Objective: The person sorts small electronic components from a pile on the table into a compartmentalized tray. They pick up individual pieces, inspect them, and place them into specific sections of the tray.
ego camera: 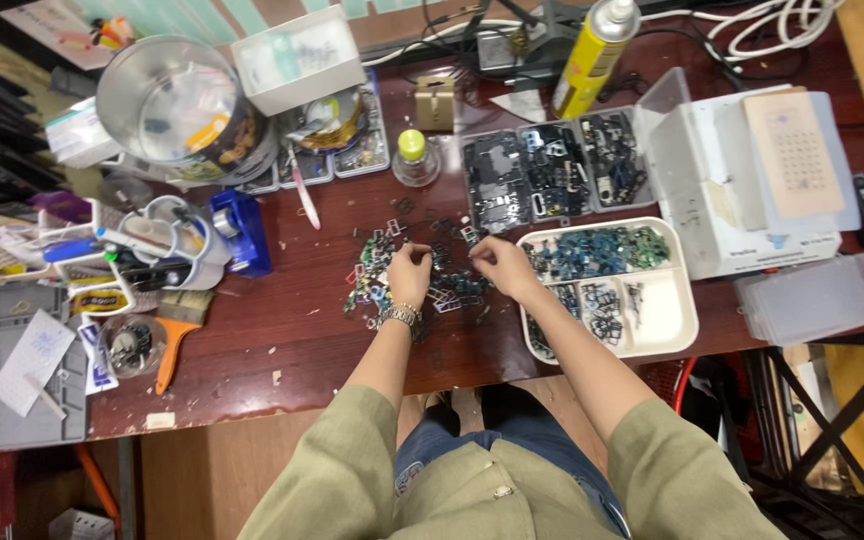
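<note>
Dark-red wooden bench point(282, 320) carries everything; clutter runs along its back and left.

White boxy unit point(742, 190), one, sits far right with a tan perforated card on top. Shiny metal can point(167, 100), one, stands back left. White divided tray point(652, 320), one, lies just right of the hands, its sections partly filled with small teal and dark parts. Clear compartment box point(552, 175), one, three sections visible, lies behind the hands, full of dark metal pieces. Yellow spray can point(592, 50), one, leans at the back. Blue tape dispenser point(242, 232), one, and an orange-handled brush point(174, 335), one, sit left.

Loose pile of small metal frames point(447, 285) lies mid-bench, directly under and between both hands; too many and too small to count.

Judgement: the frames look like thin stamped metal, so very light, stiff but easy to bend, with likely sharp edges, and prone to tangling. Best taken one at a time by the outer rim with fingertips, not scooped.

Left hand point(409, 272), metal bracelet at the wrist, rests on the pile with fingers curled together; whether a piece is pinched cannot be told. Right hand point(500, 262) has fingertips drawn together at the pile's upper edge, seemingly nipping a small frame, though the piece is too small to confirm.
</note>
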